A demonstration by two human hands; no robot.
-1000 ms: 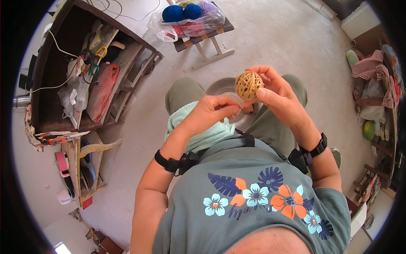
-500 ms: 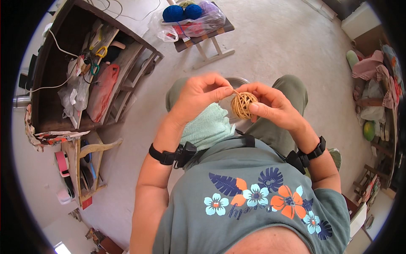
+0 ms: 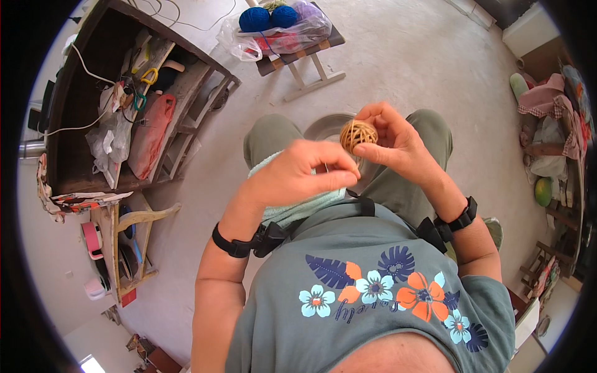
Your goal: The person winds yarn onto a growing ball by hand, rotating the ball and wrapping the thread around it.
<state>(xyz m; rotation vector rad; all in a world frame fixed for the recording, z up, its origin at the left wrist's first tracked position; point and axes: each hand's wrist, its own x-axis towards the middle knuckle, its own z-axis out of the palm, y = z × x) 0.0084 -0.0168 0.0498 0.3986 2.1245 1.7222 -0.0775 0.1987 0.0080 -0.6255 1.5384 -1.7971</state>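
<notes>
My right hand [image 3: 398, 146] holds a small woven ball [image 3: 357, 135] of tan strips, like rattan or cane, between thumb and fingers. Gaps show between the crossing strips. Just below the ball, nearer to my body, my left hand [image 3: 305, 171] is closed in a pinch of thumb and fingertips. Whatever is in that pinch is too small to make out. Beneath the left hand a pale green towel [image 3: 305, 210] lies over my left thigh, partly hidden by the hand and forearm. Between my knees, under the ball, stands a round metal basin [image 3: 320, 127].
Ahead, a low stool [image 3: 314, 53] carries a plastic bag with blue yarn balls [image 3: 255, 20]. A dark wooden cabinet [image 3: 81, 177] at the left holds scissors [image 3: 149, 76] and a red plastic bag [image 3: 155, 133]. Cloths and a green fruit [image 3: 543, 192] sit along the right side.
My left hand has moved from beside the ball down toward my body, across the towel. The ball has risen slightly in my right hand, whose fingers have shifted around it.
</notes>
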